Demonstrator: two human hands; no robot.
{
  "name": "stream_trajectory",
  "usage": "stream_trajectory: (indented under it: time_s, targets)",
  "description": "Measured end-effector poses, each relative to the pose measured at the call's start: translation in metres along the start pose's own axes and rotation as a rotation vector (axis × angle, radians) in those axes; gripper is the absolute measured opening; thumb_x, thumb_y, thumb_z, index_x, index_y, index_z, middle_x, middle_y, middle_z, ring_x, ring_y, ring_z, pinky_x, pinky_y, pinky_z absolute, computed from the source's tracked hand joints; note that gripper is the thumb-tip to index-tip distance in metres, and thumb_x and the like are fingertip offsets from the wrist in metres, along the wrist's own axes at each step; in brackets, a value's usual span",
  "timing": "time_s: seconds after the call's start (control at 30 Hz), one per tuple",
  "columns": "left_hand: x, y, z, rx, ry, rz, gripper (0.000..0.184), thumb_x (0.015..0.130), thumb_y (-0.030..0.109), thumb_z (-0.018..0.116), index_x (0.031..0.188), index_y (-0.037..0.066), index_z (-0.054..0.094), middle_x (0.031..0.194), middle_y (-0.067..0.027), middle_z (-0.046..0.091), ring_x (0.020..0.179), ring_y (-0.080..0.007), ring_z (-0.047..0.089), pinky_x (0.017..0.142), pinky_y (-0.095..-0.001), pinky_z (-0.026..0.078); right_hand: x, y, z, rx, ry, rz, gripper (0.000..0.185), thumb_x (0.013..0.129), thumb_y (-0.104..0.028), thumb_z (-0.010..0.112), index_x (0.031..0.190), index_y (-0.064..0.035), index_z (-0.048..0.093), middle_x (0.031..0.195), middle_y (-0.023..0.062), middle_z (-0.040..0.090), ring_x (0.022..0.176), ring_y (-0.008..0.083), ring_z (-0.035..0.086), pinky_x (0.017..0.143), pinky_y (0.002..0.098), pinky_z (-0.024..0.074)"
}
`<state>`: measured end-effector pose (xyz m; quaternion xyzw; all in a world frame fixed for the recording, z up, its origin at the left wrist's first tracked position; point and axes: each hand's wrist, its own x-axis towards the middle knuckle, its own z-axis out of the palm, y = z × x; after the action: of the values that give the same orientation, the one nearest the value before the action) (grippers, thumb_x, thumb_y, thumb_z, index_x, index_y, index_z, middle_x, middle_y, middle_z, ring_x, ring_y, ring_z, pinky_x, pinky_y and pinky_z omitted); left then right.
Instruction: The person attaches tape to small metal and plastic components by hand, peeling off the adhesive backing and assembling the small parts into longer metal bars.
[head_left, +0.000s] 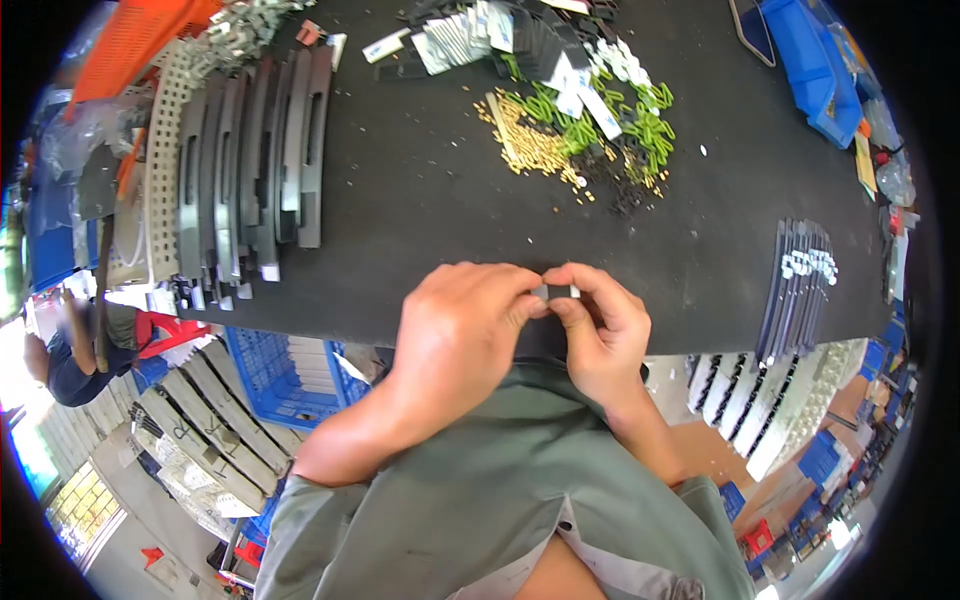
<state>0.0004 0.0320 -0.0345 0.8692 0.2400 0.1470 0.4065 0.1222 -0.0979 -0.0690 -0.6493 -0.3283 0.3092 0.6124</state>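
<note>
Near the front edge of the dark table [430, 215], my left hand [460, 325] and my right hand [607, 325] meet fingertip to fingertip. Between them is a small grey and white piece [556, 292], pinched from both sides by thumbs and index fingers. Most of the piece is covered by the fingers, so its full shape is hidden. Beyond the hands lie a pile of brass-coloured pins [530, 142], green clips [652, 135] and small black parts [627, 190].
Long grey strips [255, 160] stand in a row at the left. Thin dark strips with white bits [795, 290] lie at the right. Flat dark and white pieces [470, 42] are at the back, a blue bin [815, 75] at back right. A person [80, 345] is at far left.
</note>
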Motion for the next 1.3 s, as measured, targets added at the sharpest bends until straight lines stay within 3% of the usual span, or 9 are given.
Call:
stream_trajectory:
  time_s: [0.2, 0.3, 0.47, 0.53, 0.6, 0.8, 0.93, 1.1, 1.3]
  targets:
    - [0.001, 0.002, -0.01, 0.043, 0.003, 0.046, 0.019, 0.085, 0.01, 0.076, 0.102, 0.002, 0.071, 0.095, -0.0116, 0.073, 0.086, -0.0338, 0.07, 0.075, -0.042, 0.053, 0.0, -0.004, 0.001, -0.035, -0.029, 0.013, 0.023, 0.09, 0.016, 0.058, 0.11, 0.0075, 0.064, 0.099, 0.0132, 0.07, 0.082, 0.0142, 0.072, 0.068, 0.0228, 0.0535]
    - [0.011, 0.005, -0.03, 0.033, -0.201, 0.067, 0.023, 0.09, 0.016, 0.074, 0.107, 0.002, 0.07, 0.101, -0.0143, 0.072, 0.093, -0.0356, 0.07, 0.079, -0.0441, 0.054, -0.001, -0.002, -0.002, -0.072, -0.062, 0.025, 0.02, 0.091, 0.015, 0.058, 0.109, 0.0071, 0.064, 0.096, 0.013, 0.069, 0.082, 0.014, 0.072, 0.069, 0.0231, 0.0548]
    - [0.085, -0.008, -0.087, 0.323, -0.002, 0.113, 0.031, 0.094, 0.026, 0.072, 0.11, -0.001, 0.071, 0.105, -0.0182, 0.073, 0.1, -0.0367, 0.071, 0.084, -0.0418, 0.056, -0.002, 0.006, 0.003, 0.109, -0.031, 0.024, 0.016, 0.093, 0.013, 0.059, 0.107, 0.0063, 0.062, 0.094, 0.0114, 0.067, 0.082, 0.0147, 0.072, 0.072, 0.0252, 0.0575]
    - [0.14, -0.017, -0.104, 0.354, 0.036, -0.145, 0.037, 0.096, 0.032, 0.068, 0.113, -0.001, 0.072, 0.103, -0.0194, 0.075, 0.1, -0.0354, 0.072, 0.087, -0.0418, 0.055, -0.002, 0.008, 0.003, 0.066, -0.065, 0.015, 0.016, 0.093, 0.013, 0.059, 0.107, 0.0056, 0.061, 0.095, 0.0117, 0.068, 0.081, 0.0158, 0.072, 0.072, 0.0264, 0.0581]
    - [0.196, -0.066, -0.102, 0.491, 0.198, -0.093, 0.04, 0.096, 0.038, 0.066, 0.111, 0.002, 0.074, 0.1, -0.0199, 0.075, 0.098, -0.0361, 0.072, 0.088, -0.0437, 0.055, -0.002, 0.006, 0.003, 0.061, -0.056, -0.002, 0.015, 0.093, 0.013, 0.058, 0.106, 0.005, 0.061, 0.096, 0.0127, 0.067, 0.08, 0.0165, 0.072, 0.071, 0.0271, 0.0583]
    - [0.272, -0.107, -0.078, 0.728, 0.107, -0.228, 0.036, 0.091, 0.037, 0.069, 0.101, 0.003, 0.076, 0.101, -0.0202, 0.075, 0.097, -0.038, 0.072, 0.088, -0.0468, 0.055, -0.004, 0.009, 0.005, 0.144, 0.008, 0.049, 0.017, 0.093, 0.012, 0.057, 0.108, 0.0046, 0.061, 0.095, 0.0125, 0.067, 0.081, 0.0175, 0.074, 0.071, 0.0273, 0.0584]
    - [0.251, -0.1, -0.094, 0.725, 0.161, -0.119, 0.026, 0.086, 0.025, 0.07, 0.093, 0.001, 0.075, 0.093, -0.0208, 0.074, 0.094, -0.0387, 0.071, 0.086, -0.0465, 0.055, -0.005, 0.009, 0.003, 0.132, -0.005, 0.032, 0.017, 0.094, 0.011, 0.057, 0.109, 0.0041, 0.062, 0.094, 0.0124, 0.067, 0.081, 0.0181, 0.075, 0.071, 0.0272, 0.0583]
    - [0.138, -0.048, -0.106, 0.423, 0.046, -0.061, 0.022, 0.089, 0.011, 0.072, 0.108, 0.0, 0.069, 0.098, -0.0166, 0.074, 0.087, -0.0303, 0.072, 0.08, -0.0382, 0.056, -0.004, 0.008, 0.002, 0.136, -0.031, 0.046, 0.015, 0.094, 0.01, 0.058, 0.107, 0.0036, 0.062, 0.093, 0.0121, 0.067, 0.081, 0.0186, 0.075, 0.071, 0.0276, 0.0581]
    - [0.031, -0.04, -0.083, 0.68, 0.025, 0.091, 0.014, 0.087, 0.006, 0.075, 0.1, 0.004, 0.07, 0.092, -0.0115, 0.065, 0.078, -0.0338, 0.066, 0.069, -0.042, 0.054, -0.002, 0.008, -0.006, 0.052, -0.14, 0.0, 0.012, 0.098, 0.007, 0.057, 0.11, 0.0058, 0.061, 0.097, 0.0112, 0.067, 0.082, 0.018, 0.074, 0.075, 0.0281, 0.0601]
